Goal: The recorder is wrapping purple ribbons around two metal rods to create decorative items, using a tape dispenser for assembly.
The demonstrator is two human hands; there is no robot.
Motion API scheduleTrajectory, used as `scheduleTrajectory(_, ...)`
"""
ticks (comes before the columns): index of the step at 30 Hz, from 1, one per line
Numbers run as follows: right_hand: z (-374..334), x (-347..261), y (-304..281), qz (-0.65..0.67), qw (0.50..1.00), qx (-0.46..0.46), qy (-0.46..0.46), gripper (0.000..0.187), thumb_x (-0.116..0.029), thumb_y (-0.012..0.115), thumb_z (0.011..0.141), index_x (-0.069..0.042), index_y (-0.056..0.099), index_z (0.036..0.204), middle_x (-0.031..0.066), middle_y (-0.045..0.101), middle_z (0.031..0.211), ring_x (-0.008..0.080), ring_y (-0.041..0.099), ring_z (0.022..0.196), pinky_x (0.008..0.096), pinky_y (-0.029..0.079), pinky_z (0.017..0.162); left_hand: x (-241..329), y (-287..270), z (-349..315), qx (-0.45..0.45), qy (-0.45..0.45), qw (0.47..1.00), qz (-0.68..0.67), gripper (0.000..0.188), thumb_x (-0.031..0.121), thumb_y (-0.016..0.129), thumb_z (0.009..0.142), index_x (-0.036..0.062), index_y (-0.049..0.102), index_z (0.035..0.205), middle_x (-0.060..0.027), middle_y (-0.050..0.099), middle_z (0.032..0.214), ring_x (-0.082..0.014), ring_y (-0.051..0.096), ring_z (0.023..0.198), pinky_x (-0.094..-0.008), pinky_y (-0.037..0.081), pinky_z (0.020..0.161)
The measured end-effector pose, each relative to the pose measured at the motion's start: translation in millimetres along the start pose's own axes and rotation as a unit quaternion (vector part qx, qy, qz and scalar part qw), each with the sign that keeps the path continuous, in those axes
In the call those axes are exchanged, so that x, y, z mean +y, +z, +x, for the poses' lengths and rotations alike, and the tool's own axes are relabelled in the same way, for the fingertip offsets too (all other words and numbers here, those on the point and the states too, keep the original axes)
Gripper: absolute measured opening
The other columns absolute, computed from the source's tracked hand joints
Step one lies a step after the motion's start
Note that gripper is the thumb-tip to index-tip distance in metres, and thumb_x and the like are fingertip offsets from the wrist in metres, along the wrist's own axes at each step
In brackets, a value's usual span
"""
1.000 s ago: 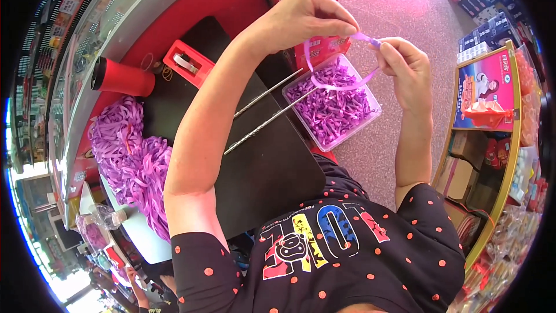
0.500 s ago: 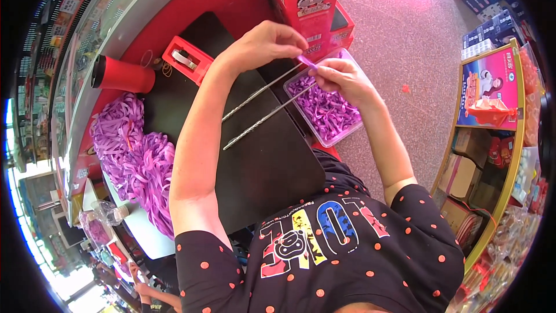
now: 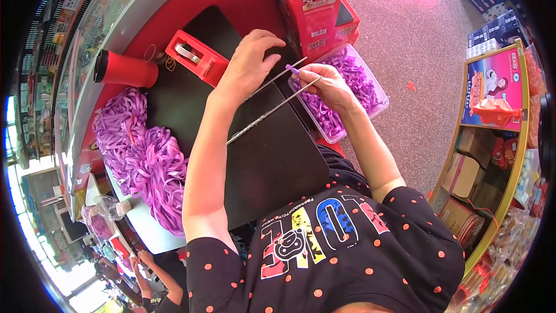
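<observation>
My right hand (image 3: 325, 85) pinches a short purple ribbon piece (image 3: 292, 70) beside the far ends of two long metal drill bits. The nearer drill bit (image 3: 272, 110) slants over the black tabletop, and its upper end reaches my right fingers. Partly hidden behind my left hand is the other drill bit (image 3: 296, 64). My left hand (image 3: 253, 62) hovers left of the ribbon, fingers and thumb apart, nothing visible in it. Under and beyond my right hand stands a clear plastic box (image 3: 382, 102) filled with short purple ribbon pieces (image 3: 353, 75).
A heap of purple ribbon (image 3: 145, 159) lies at the table's left side. Behind it are a red cup (image 3: 128, 73) and a red tape dispenser (image 3: 200, 61). Red cartons (image 3: 318, 17) stand at the far edge. A shelf unit (image 3: 492, 156) is at right.
My left hand has let go of the ribbon and drawn back left and nearer, its fingers opening. My right hand keeps the ribbon and has shifted slightly left.
</observation>
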State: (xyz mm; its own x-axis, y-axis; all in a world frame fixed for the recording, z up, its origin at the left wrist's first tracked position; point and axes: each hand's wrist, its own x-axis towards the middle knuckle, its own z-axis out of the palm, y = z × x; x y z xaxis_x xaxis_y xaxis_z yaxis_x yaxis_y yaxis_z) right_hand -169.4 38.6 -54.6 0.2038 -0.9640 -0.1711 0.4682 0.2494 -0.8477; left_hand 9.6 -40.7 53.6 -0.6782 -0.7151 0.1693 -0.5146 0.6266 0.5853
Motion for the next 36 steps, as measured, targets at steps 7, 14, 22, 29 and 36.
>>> scheduleTrajectory(7, -0.9, 3.3, 7.4, 0.04, 0.999, 0.001, 0.007, 0.021, -0.021, 0.063, 0.091, 0.0, 0.066, 0.095, -0.0027, 0.058, 0.071, 0.0029, 0.046, 0.059, 0.016, 0.037, 0.054, 28.7, 19.9, -25.1, 0.144, -0.122, 0.982, -0.001, 0.01, 0.01, 0.067, 0.078, 0.0016, 0.069, 0.083, -0.0108, 0.063, 0.092, -0.0293, 0.058, 0.092, -0.0378, 0.046, 0.083)
scheduleTrajectory(14, -6.4, 4.7, 16.9, 0.037, 0.999, 0.011, 0.017, 0.022, -0.023, 0.063, 0.091, -0.002, 0.067, 0.096, 0.003, 0.066, 0.083, 0.0057, 0.058, 0.071, 0.0171, 0.045, 0.063, 25.9, 34.3, -31.3, 0.158, -0.144, 0.976, 0.033, 0.012, 0.014, 0.069, 0.078, 0.0044, 0.073, 0.084, -0.0083, 0.065, 0.096, -0.0276, 0.055, 0.1, -0.0376, 0.044, 0.086)
scheduleTrajectory(22, 7.0, -7.1, -2.3, -0.268, 0.95, 0.084, -0.134, 0.023, -0.014, 0.062, 0.09, -0.001, 0.066, 0.109, 0.0013, 0.067, 0.092, 0.006, 0.058, 0.084, 0.0226, 0.047, 0.076, 21.3, 42.5, -36.3, 0.175, -0.147, 0.974, 0.0, 0.013, 0.016, 0.07, 0.079, 0.0056, 0.073, 0.087, -0.0062, 0.064, 0.101, -0.025, 0.052, 0.107, -0.0351, 0.042, 0.092)
scheduleTrajectory(29, 27.5, -11.0, 3.2, -0.302, 0.949, -0.037, -0.081, 0.027, -0.015, 0.066, 0.083, -0.001, 0.067, 0.107, 0.0064, 0.069, 0.089, 0.0083, 0.06, 0.081, 0.0272, 0.049, 0.07, 19.8, 46.5, -38.6, 0.179, -0.145, 0.973, 0.002, 0.016, 0.018, 0.07, 0.081, 0.0052, 0.073, 0.09, -0.0052, 0.065, 0.104, -0.023, 0.052, 0.11, -0.034, 0.041, 0.094)
scheduleTrajectory(36, 25.3, 6.6, -21.7, -0.48, 0.869, -0.002, -0.116, 0.023, -0.02, 0.067, 0.081, -0.007, 0.07, 0.1, 0.0133, 0.069, 0.091, 0.0223, 0.067, 0.082, 0.034, 0.052, 0.072, 20.0, 45.8, -39.9, 0.177, -0.147, 0.973, -0.001, 0.016, 0.018, 0.069, 0.082, 0.005, 0.073, 0.09, -0.0052, 0.065, 0.104, -0.0231, 0.051, 0.112, -0.0343, 0.041, 0.095)
